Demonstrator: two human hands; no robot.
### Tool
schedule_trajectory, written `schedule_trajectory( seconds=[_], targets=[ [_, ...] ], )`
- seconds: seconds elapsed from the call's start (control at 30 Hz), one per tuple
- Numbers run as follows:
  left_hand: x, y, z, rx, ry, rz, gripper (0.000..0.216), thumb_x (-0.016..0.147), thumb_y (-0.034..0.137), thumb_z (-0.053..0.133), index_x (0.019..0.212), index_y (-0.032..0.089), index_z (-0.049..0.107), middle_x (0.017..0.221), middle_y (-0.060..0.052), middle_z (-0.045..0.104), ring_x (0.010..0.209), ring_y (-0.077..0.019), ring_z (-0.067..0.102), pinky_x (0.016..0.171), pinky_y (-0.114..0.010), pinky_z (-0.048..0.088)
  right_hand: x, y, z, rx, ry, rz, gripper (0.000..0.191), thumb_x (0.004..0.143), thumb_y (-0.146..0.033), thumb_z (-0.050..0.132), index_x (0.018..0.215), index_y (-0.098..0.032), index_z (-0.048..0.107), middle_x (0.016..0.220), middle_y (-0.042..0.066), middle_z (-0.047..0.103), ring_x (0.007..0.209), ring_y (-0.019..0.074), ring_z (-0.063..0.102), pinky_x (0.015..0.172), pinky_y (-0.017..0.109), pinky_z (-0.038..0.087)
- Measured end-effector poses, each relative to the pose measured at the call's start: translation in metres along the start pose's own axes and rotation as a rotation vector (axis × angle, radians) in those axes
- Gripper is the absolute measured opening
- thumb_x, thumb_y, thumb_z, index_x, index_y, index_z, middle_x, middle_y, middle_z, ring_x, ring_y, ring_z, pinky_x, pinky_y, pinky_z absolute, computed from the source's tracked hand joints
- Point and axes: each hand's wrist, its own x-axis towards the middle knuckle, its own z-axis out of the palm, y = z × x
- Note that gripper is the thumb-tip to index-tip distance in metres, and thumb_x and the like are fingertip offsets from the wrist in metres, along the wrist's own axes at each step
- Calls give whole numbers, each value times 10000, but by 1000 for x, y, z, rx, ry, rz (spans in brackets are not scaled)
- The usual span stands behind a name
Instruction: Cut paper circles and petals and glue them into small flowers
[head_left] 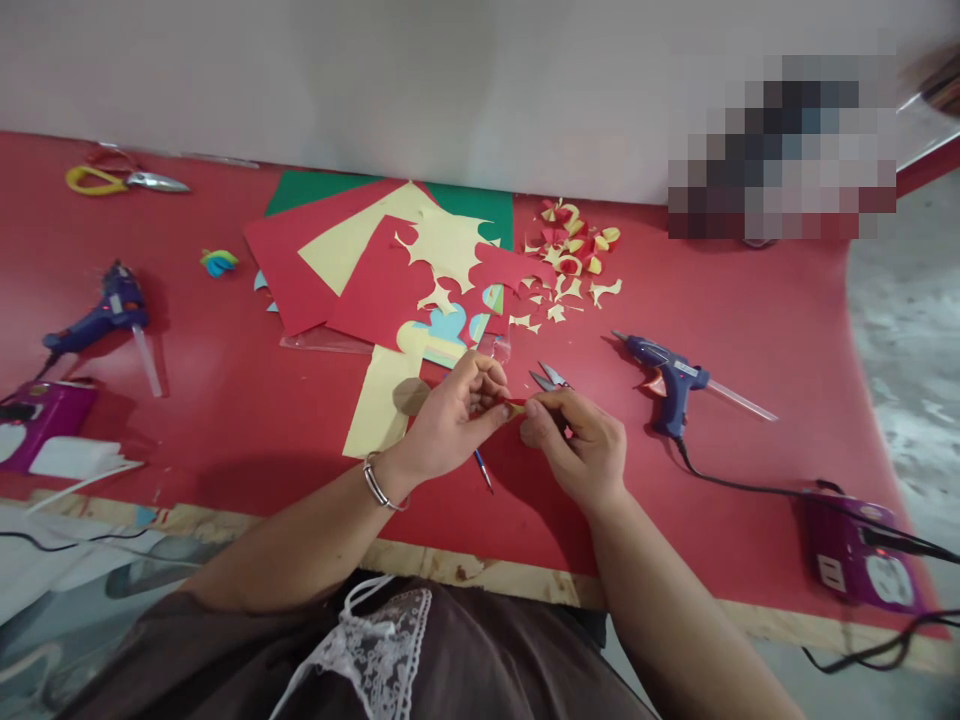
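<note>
Between my two hands is a small folded piece of red and yellow paper (515,406), pinched at both ends. My left hand (459,410) has thumb and fingers closed on its left side, while my right hand (577,440) grips its right side. Most of the piece is hidden by my fingertips. Just behind my right hand lie scissors (551,377) with their blades showing. A blue pen-like stick (484,470) rests on the table below my left hand. A strip of pale yellow paper (379,405) lies beside my left wrist.
Red and yellow sheets (360,260) are stacked at the back, near paper scraps and small folded pieces (570,240). Glue guns lie at right (671,375) and left (116,310). Purple power boxes (862,550) trail cords. Yellow-handled scissors (124,182) lie far left.
</note>
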Motion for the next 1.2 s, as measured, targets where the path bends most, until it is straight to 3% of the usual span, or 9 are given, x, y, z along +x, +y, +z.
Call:
schedule_trajectory(
  seconds=[0.17, 0.43, 0.63, 0.83, 1.0, 1.2],
  targets=[
    [2, -1, -11, 166, -105, 133, 140, 1063, 274, 674, 1080, 254, 536, 949, 5, 587, 820, -128, 585, 772, -285, 519, 1, 1, -2, 142, -35, 118, 279, 1059, -419, 662, 873, -226, 739, 669, 4, 687, 579, 152, 616, 585, 306, 511],
    [6, 7, -18, 261, -156, 274, 103, 1035, 144, 663, 1041, 238, 623, 961, -11, 687, 839, -120, 651, 776, -242, 572, 4, 1, -3, 320, -66, 257, 354, 1037, -494, 684, 804, -227, 690, 620, -16, 637, 559, 147, 574, 582, 305, 492],
    [3, 22, -11, 353, -97, 220, 76, 1025, 147, 691, 1048, 219, 699, 970, -32, 776, 847, -129, 749, 763, -223, 626, 1, 0, -2, 253, -31, 243, 355, 1041, -521, 673, 842, -227, 697, 644, -11, 662, 569, 149, 599, 586, 305, 507],
    [2, 25, -9, 464, 10, 237, 125, 995, 108, 704, 1064, 209, 728, 1000, -31, 810, 885, -131, 778, 783, -210, 634, -1, -1, -1, 197, -30, 222, 326, 961, -541, 781, 929, -224, 711, 696, -6, 703, 591, 145, 619, 589, 296, 510],
    [2, 21, -7, 334, 37, 78, 49, 1014, 187, 686, 1053, 198, 714, 952, -24, 786, 706, -108, 765, 639, -184, 627, -3, -1, 0, 228, 30, 245, 307, 999, -530, 742, 1089, -237, 724, 683, -21, 713, 562, 155, 646, 579, 304, 537],
    [2, 17, -6, 205, 37, 39, 48, 1015, 203, 681, 1061, 196, 692, 1020, -36, 783, 769, -125, 804, 695, -207, 669, -2, -2, 0, 166, 27, 225, 281, 997, -504, 726, 1098, -242, 706, 676, -24, 733, 543, 159, 675, 553, 294, 541]
  ],
)
